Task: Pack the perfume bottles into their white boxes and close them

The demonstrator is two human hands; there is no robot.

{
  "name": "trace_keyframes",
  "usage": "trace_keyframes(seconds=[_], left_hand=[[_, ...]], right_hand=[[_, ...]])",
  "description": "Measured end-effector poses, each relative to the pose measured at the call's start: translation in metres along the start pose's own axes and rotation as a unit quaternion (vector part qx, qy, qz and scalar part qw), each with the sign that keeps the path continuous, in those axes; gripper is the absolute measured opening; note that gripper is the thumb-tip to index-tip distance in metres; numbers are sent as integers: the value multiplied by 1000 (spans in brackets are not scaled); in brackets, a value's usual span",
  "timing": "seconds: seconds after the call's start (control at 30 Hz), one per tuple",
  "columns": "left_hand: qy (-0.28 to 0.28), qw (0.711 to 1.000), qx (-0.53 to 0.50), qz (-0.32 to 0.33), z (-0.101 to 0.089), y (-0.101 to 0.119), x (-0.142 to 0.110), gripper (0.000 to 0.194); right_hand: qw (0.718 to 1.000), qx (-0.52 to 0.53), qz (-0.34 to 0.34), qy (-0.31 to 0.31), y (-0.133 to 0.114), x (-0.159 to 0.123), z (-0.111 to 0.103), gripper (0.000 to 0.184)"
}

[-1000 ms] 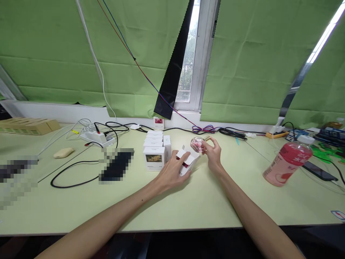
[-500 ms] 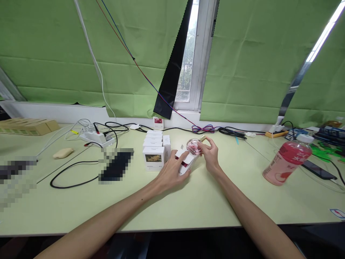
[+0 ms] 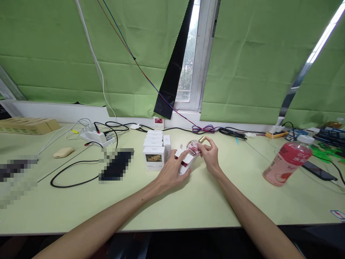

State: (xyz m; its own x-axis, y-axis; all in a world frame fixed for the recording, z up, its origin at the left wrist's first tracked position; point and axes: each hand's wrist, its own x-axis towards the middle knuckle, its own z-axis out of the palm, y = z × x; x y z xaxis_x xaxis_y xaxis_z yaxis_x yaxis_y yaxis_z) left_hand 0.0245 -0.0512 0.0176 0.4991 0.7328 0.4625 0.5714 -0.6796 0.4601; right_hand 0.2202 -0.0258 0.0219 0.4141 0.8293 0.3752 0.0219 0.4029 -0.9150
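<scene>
My left hand [image 3: 172,169] is closed around a small white box [image 3: 185,169] that lies tilted, its flap raised and its top end toward my right hand. My right hand [image 3: 210,154] pinches a round, clear perfume bottle [image 3: 193,148] with pink flowers inside and a gold cap. The bottle is right at the box's open end; whether its lower edge is inside the box I cannot tell. Left of my left hand, several white boxes [image 3: 155,158] stand in a row, the front one printed with yellow flowers.
A pink drink bottle [image 3: 288,162] stands on the right, by a dark phone [image 3: 319,169]. Cables and a power strip [image 3: 94,136] lie at the back left, near a pale yellow case [image 3: 63,152]. Another small box [image 3: 158,123] stands against the wall.
The perfume bottle has moved slightly down toward the box's open end with my right hand on it. My left hand and the box stay in nearly the same place.
</scene>
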Motion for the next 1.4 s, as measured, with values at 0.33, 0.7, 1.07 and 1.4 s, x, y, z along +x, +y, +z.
trace_keyframes(seconds=[0.33,0.7,1.07,1.4], left_hand=[[12,1000,-2,12,1,-2,0,62],[19,999,-23,19,1,-1,0,62],[11,999,-43,-10,3,0,0,69],[33,998,-49,-3,6,-1,0,71]], right_hand=[[999,-36,-21,1,1,0,-1,67],[997,-62,-40,-12,-2,-4,0,67],[992,-88,-76,-43,-1,-8,4,61],[996,-61,-41,-43,4,-7,5,62]])
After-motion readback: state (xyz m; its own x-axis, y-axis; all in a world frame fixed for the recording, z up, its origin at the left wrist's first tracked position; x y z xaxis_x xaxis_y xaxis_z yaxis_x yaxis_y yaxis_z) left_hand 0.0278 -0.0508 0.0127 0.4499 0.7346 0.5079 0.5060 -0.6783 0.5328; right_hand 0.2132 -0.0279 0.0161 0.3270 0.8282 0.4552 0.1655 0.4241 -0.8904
